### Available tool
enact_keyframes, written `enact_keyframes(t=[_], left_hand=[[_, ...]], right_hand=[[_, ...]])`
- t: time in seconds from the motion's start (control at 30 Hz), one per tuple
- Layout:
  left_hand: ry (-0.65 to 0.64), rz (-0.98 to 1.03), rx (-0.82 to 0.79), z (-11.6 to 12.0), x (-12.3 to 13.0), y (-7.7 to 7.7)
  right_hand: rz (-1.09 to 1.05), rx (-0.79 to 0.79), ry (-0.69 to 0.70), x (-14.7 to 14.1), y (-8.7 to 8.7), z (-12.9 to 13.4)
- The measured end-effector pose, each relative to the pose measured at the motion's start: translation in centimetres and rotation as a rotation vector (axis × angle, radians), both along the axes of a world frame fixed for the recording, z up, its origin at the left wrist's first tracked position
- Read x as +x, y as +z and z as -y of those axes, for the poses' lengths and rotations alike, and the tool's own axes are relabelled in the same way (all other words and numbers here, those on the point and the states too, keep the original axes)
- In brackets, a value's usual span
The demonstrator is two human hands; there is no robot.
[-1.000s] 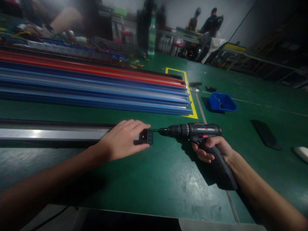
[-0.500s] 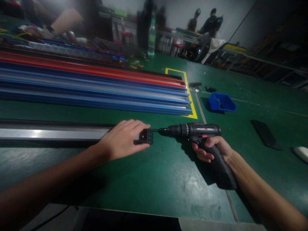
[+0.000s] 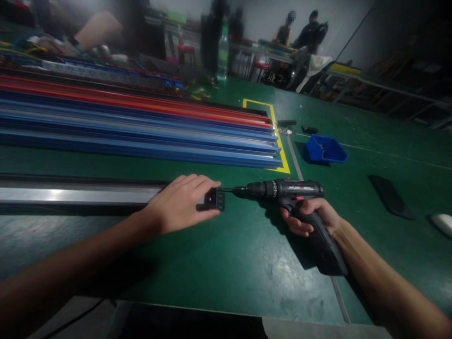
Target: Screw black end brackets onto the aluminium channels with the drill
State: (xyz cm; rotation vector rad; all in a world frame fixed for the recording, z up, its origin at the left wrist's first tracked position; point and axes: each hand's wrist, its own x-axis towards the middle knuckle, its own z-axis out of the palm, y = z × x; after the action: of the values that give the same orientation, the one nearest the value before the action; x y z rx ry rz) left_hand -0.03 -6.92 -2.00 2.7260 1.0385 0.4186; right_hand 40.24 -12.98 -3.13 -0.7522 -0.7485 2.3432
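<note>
A long black and silver rail (image 3: 77, 195) lies on the green table, with a black end piece (image 3: 219, 200) at its right end. My left hand (image 3: 187, 200) is wrapped over that end, thumb on the near side and fingers on the far side. My right hand (image 3: 310, 216) grips a black cordless drill (image 3: 300, 189) by its handle. The drill lies level and points left, and its thin bit reaches the far corner of the end piece beside my left fingertips. Whether the bit sits in a screw cannot be made out.
Blue and red profiles (image 3: 169, 136) lie behind the rail. A blue bin (image 3: 325, 149), a dark flat object (image 3: 390, 197) and a white object (image 3: 443, 223) are at right. Beyond stand a bottle (image 3: 223, 54) and another person's arm (image 3: 99, 33).
</note>
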Motion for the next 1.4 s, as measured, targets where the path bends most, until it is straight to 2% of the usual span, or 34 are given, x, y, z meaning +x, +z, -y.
enact_keyframes(t=[0.23, 0.5, 0.83, 1.17, 1.4], left_hand=[[0.002, 0.004, -0.008, 0.04, -0.04, 0.04], [-0.004, 0.009, -0.012, 0.14, 0.03, 0.18], [0.002, -0.011, 0.015, 0.19, 0.05, 0.14], [-0.001, -0.011, 0.002, 0.12, 0.06, 0.07], [-0.004, -0.004, 0.022, 0.19, 0.06, 0.13]], right_hand=[[0.03, 0.004, -0.005, -0.13, 0.2, -0.02], [0.174, -0.019, -0.042, -0.57, 0.92, 0.24], [0.009, -0.012, -0.011, -0.01, 0.0, 0.11], [0.117, -0.023, -0.04, -0.56, 0.97, 0.32], [0.094, -0.028, -0.05, -0.31, 0.52, 0.35]])
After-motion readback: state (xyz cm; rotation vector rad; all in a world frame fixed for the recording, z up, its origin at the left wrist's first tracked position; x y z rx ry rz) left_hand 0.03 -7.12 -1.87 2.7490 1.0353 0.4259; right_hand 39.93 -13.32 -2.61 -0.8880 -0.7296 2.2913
